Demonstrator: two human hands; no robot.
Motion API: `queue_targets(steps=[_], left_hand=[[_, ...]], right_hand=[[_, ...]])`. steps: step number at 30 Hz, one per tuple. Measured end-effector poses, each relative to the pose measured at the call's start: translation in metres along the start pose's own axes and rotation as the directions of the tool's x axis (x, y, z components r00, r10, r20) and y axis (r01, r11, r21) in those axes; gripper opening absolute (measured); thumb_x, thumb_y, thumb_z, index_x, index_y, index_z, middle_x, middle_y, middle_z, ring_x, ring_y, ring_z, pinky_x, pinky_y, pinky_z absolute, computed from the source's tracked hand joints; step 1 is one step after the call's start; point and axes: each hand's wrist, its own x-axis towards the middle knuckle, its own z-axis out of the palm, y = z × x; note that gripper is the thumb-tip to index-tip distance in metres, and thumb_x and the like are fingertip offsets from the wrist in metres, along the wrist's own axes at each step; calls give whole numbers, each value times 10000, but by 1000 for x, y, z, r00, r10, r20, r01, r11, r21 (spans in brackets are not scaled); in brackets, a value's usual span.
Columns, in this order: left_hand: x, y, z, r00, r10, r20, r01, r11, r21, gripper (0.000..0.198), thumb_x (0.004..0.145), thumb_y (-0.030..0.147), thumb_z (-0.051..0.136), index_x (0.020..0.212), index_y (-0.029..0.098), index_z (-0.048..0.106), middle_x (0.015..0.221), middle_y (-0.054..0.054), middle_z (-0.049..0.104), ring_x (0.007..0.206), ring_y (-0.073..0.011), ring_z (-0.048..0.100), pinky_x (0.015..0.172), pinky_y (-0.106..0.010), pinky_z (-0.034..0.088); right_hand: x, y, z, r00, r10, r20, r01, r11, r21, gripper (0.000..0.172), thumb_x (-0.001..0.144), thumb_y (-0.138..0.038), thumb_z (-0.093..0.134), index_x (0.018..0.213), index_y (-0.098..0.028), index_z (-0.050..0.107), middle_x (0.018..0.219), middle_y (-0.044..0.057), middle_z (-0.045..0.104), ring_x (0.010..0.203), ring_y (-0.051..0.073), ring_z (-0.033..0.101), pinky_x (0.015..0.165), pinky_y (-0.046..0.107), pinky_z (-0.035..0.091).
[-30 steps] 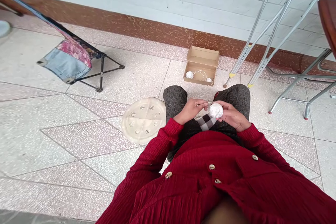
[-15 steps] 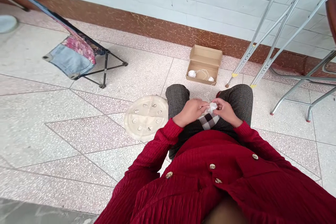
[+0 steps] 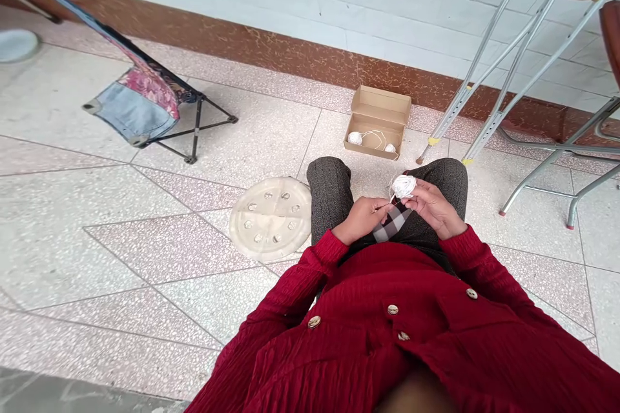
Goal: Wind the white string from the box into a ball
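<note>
Head view: thread ball [image 3: 403, 186] held over the lap, on the near side of the cardboard box [image 3: 382, 102].
Gripped the ball in the closed fingers of the right hand [image 3: 436, 206]; pinched its strand [image 3: 390, 197] with the left hand [image 3: 363, 219], closed too, just beside it and farther from the box. Seemingly mid-wrap; needed next, by the look of it, a taut strand led round the ball.

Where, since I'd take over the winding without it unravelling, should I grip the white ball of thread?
Cup the ball of thread round its middle with fingertips, coming from its far, upper side. It is round and small, the right hand holds its near right side, and the strand leaves its lower left toward the left hand, so that side is probably best left free.
</note>
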Motion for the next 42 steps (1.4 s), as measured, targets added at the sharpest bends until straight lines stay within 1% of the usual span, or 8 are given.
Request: queue_targets(steps=[6,12,16,21,27,34,37,42], left_hand=[[-7,0,1,999,-32,19,31,996,79,462,1000,394,455,626,149,571,604,19,573,604,-102,490,667,-226,363],[-7,13,-8,996,60,67,-75,965,251,406,999,361,475,666,167,603,656,-8,616,663,-135,534,696,-245,383],[2,16,-33,988,154,-16,-138,924,358,334,979,313,505,711,178,652,680,-26,635,727,-163,563,850,-287,419],[9,15,-27,990,134,30,-138,978,157,381,989,352,480,702,164,646,682,-7,637,703,-139,562,760,-249,416],[-1,7,0,998,-19,63,18,1000,23,461,989,406,476,625,143,581,618,14,592,611,-102,493,667,-224,370],[-15,14,-1,989,43,140,-66,984,163,414,986,379,480,659,159,608,639,-3,598,635,-124,515,658,-238,372],[-9,19,-16,993,113,32,-117,961,251,362,963,374,523,682,183,648,670,-29,628,712,-160,561,746,-266,417],[4,17,-36,993,112,21,-114,980,163,408,959,408,524,638,176,621,648,-15,621,706,-152,561,749,-260,429]], right_hand=[[28,-3,1,977,-185,-108,185,983,-6,291,647,-291,802,881,-198,656,805,3,713,616,107,635,542,211,528],[51,21,-20,903,-418,-99,312,797,-517,379,538,-172,778,891,-196,645,750,-32,664,591,114,571,520,228,470],[26,28,-25,979,-68,191,163,824,-542,361,567,-168,776,915,-170,683,723,-28,671,568,111,566,511,230,477],[-11,5,-12,879,199,434,-44,939,-341,349,618,-193,803,952,-153,711,769,12,713,571,111,597,479,210,474],[-7,-17,-9,995,-97,35,100,992,-82,290,653,-266,812,901,-171,695,721,5,689,536,102,580,483,218,464],[26,15,-14,828,-559,-39,418,662,-622,345,627,-170,760,952,-223,657,833,-12,685,648,136,569,583,255,446],[22,29,-15,916,-375,143,353,584,-731,323,601,-119,726,908,-217,705,725,-39,639,621,127,525,603,250,415],[-10,22,-12,943,76,325,81,893,-444,300,615,-159,763,910,-183,713,783,-11,677,626,116,545,542,225,416]])
